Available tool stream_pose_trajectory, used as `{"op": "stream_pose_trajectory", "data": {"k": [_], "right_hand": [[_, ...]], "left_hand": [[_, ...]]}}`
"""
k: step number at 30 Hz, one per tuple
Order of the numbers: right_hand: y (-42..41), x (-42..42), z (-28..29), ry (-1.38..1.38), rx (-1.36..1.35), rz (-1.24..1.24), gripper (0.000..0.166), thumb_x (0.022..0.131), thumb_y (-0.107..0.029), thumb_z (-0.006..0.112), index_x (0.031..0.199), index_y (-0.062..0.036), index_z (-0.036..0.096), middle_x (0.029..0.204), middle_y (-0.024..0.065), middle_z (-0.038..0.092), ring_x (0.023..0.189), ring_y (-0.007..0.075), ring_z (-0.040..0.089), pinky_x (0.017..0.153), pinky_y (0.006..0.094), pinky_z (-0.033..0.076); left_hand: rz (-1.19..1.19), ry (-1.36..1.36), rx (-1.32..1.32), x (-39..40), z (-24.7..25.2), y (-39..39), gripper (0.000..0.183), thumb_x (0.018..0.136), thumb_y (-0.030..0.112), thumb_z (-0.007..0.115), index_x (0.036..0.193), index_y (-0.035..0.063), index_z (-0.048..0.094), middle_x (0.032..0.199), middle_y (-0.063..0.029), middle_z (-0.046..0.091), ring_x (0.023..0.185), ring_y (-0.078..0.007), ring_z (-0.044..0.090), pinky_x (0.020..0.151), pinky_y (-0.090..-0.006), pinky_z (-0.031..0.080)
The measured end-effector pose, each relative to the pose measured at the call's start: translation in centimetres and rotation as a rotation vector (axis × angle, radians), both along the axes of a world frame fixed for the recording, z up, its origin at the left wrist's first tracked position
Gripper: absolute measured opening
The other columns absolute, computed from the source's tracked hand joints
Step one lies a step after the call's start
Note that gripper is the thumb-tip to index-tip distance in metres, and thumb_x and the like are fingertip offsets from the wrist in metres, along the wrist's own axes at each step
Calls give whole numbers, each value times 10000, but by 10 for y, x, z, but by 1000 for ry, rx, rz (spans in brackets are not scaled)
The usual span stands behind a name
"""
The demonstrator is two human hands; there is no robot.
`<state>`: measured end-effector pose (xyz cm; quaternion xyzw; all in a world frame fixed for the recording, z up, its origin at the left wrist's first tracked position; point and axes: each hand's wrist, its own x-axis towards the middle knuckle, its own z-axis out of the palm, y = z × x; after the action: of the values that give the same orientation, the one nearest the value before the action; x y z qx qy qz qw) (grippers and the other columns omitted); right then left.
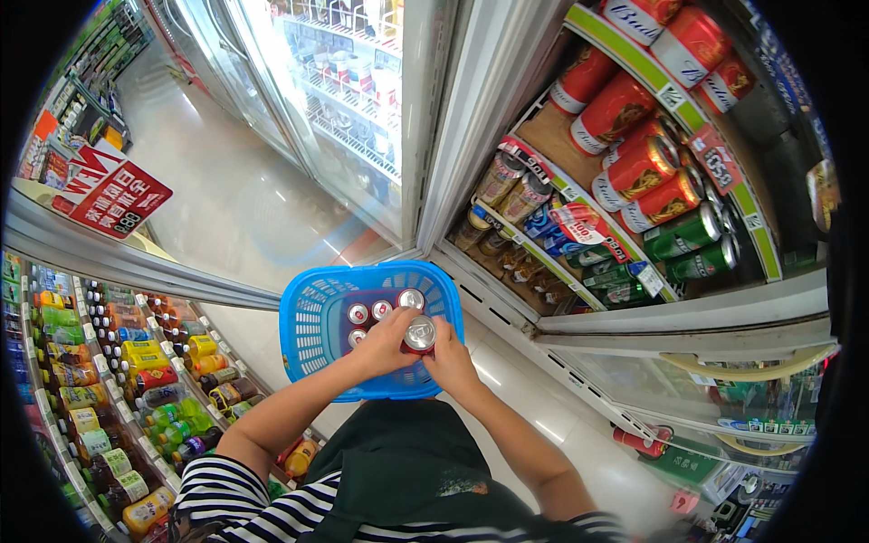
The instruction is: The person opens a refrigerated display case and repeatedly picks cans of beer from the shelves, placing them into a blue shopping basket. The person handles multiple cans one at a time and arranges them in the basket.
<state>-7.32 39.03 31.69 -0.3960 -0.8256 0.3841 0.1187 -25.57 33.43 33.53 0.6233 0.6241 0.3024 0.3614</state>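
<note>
Between them, my left hand (388, 345) and my right hand (451, 356) grip one drink can (419, 333), its silver lid facing up. They hold it above the near right part of a blue plastic shopping basket (303, 271). Inside the basket several upright cans (358, 313) with silver lids stand on its floor; my left hand and the held can partly hide them. On a cooler shelf to the right lie red Budweiser cans (635, 173) and, below them, green beer cans (686, 237).
An open glass cooler door (326, 224) extends on the left beyond the basket. The cooler's door frame (611, 322) runs along the right. Bottled drinks (146, 377) fill sloping shelves at lower left. A red fire extinguisher (641, 440) lies at lower right, beside a green box (682, 468).
</note>
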Motion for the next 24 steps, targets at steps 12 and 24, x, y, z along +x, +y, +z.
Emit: {"op": "stream_pose_trajectory", "data": {"k": [12,24], "right_hand": [[-1,-12,-138,-114,-70,-16,653,779,61,602,1383,7,360,1253,319,537,1013,523,604,816,540,530],[-3,-17,-153,-148,-130,-58,605,799,58,560,1366,13,353,1274,344,513,1009,547,592,843,561,516]], "left_hand": [[161,11,49,23,-159,-9,771,695,53,787,1368,8,412,1374,-260,428,1230,-474,498,1002,-470,475],[176,21,-10,26,-183,-13,783,705,47,784,1385,-3,400,1385,-262,392,1244,-480,471,1017,-470,461]]}}
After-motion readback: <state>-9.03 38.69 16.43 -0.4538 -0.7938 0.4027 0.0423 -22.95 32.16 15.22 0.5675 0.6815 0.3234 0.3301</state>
